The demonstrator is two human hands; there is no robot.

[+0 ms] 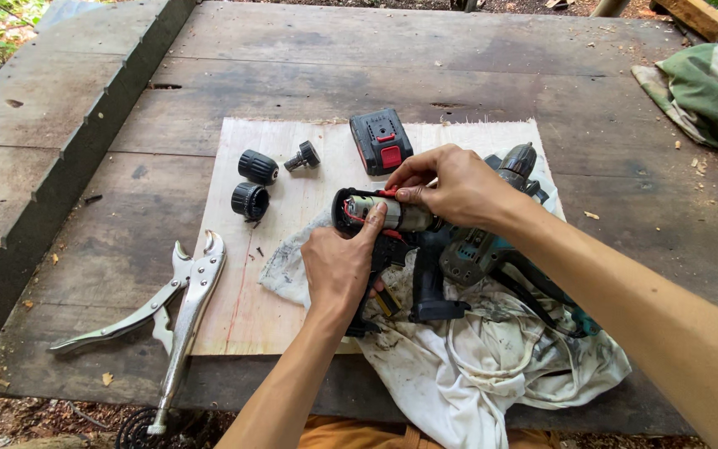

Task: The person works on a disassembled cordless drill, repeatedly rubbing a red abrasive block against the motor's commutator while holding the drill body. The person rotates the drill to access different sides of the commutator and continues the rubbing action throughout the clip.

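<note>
Both hands work at board centre on a small cylindrical silver electric motor with red wiring [388, 213], seated in the open black half-shell of a power drill body [376, 249]. Left hand [338, 270] comes in from 6 o'clock, fingers curled around the black shell, thumb pressed against the motor's silver can; a closed grip on the shell. Right hand [450, 185] comes in from 4 o'clock, fingertips pinched narrow at the motor's top edge by the red wire. What exactly it pinches, cannot tell.

Motor sits just past centre of the pale rectangular plywood board [292, 150], above a stained white cloth rag [475, 366] that spreads toward 5 o'clock. Teal-and-black cordless drill housing with gearbox nose [492, 245] lies touching the shell at 3 o'clock, nose pointing to 1 o'clock, partly hidden by the right wrist.

At 12 o'clock of the hands: black battery pack with red latch [381, 141]. At 10–11 o'clock: black knurled chuck sleeve [258, 166], second black ring-shaped chuck part [249, 200] just below it, and small dark metal chuck spindle piece [302, 156] beside them, all apart from each other.

At 8 o'clock: silver steel locking pliers [178, 303], jaws open toward 12, handles running off the board onto the weathered grey plank table [425, 66]. Green-and-cream striped fabric [708, 87] bunched at 2 o'clock, well apart.
</note>
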